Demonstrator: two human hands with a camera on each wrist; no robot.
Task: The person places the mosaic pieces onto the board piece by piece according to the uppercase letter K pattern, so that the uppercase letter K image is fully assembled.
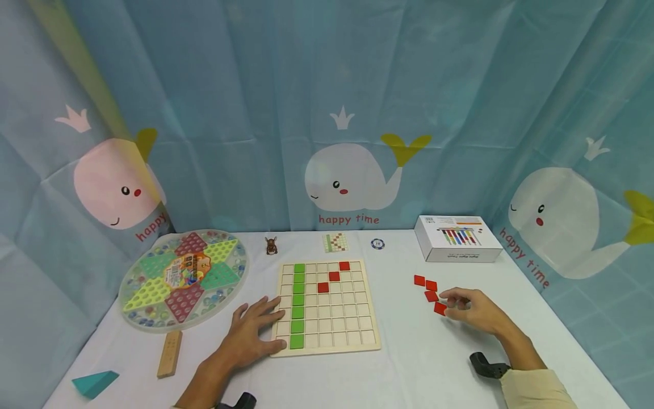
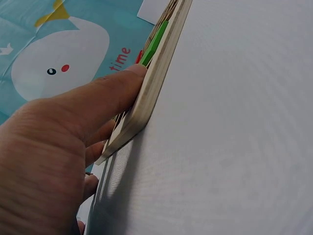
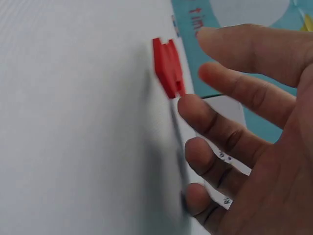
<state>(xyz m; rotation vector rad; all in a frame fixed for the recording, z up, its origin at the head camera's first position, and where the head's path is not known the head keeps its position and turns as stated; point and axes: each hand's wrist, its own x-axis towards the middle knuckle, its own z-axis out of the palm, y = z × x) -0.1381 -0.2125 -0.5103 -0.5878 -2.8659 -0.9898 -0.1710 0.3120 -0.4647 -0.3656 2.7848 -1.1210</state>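
Note:
A wooden grid board (image 1: 352, 309) lies flat on the white table, with a column of several green tiles (image 1: 297, 312) and three red tiles (image 1: 334, 276) set in a diagonal. My left hand (image 1: 250, 335) rests at the board's left edge, fingers spread, its thumb (image 2: 122, 81) on the near left corner. To the right of the board, several loose red tiles (image 1: 431, 296) lie in a slanting row. My right hand (image 1: 477, 311) is beside the nearest of them, fingers loosely bent. In the right wrist view, thumb and fingers stand apart from the red tiles (image 3: 166, 66) with nothing between them.
On the left lie a round marble board (image 1: 153, 267), a wooden block (image 1: 170, 354) and a teal wedge (image 1: 95, 384). Along the back are a small brown figurine (image 1: 271, 245), a pattern card (image 1: 335, 243), a chip (image 1: 377, 243) and a white box (image 1: 458, 240).

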